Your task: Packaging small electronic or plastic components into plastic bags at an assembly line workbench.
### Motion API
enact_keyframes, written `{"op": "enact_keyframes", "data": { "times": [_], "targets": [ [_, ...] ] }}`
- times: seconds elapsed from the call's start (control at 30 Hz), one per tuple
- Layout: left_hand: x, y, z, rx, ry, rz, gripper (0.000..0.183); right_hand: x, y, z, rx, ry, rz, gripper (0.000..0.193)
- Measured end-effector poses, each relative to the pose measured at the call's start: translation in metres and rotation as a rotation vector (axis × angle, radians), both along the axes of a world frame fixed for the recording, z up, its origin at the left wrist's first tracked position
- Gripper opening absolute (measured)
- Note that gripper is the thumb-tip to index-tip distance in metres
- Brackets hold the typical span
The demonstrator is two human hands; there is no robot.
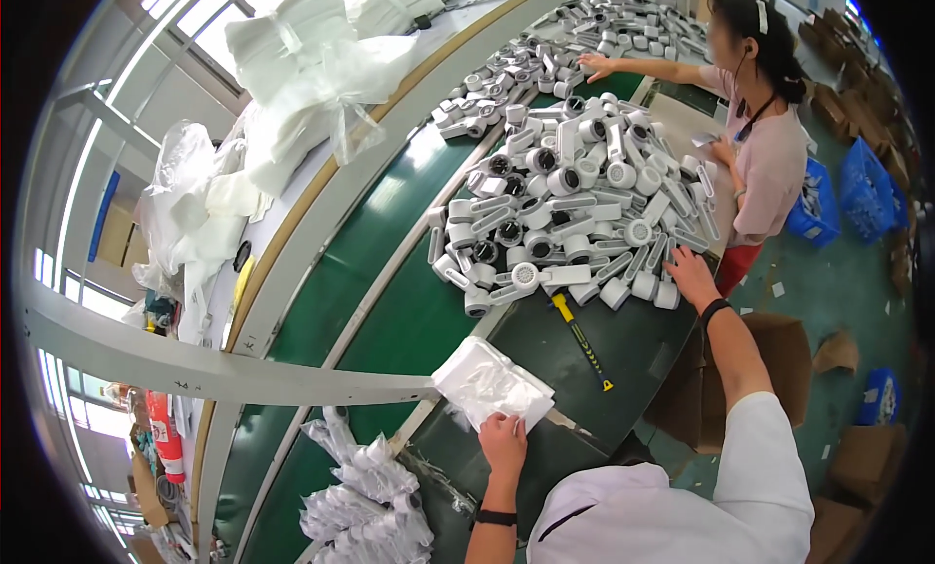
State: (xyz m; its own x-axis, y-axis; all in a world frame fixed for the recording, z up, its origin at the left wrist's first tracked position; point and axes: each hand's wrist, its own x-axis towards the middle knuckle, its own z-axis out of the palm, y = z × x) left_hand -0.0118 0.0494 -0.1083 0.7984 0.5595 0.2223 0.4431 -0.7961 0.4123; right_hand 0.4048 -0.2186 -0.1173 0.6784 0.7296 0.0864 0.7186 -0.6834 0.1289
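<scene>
My left hand (504, 442) pinches the near edge of a stack of clear plastic bags (487, 374) on the dark green bench. My right hand (693, 277) reaches to the near right side of a big pile of white handheld devices (584, 189) with round heads and grey-edged handles. Its fingers are spread at the outermost devices; whether they touch one is hard to make out. Between the hands lies a yellow and black cutter-like tool (581, 342). Bagged devices (365, 496) are heaped left of my left forearm.
Across the bench a co-worker (765, 145) stretches an arm over more devices. A green conveyor (375, 208) runs along the left, below a shelf with white packing sheets (302, 67). A white post (292, 381) juts toward the bags. An open carton (750, 389) stands under my right arm.
</scene>
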Motion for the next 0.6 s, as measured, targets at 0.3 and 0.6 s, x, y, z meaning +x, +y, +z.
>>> {"op": "enact_keyframes", "data": {
  "times": [0.3, 0.6],
  "targets": [
    [0.007, -0.001, 0.011, 0.0, 0.041, 0.016, 0.009, -0.016, -0.026, 0.016, -0.019, -0.132, 0.192, 0.024],
    [-0.005, 0.004, 0.015, -0.251, -0.229, 0.183, 0.01, -0.125, -0.01, 0.104, 0.251, 0.552, -0.015, 0.03]
  ]
}}
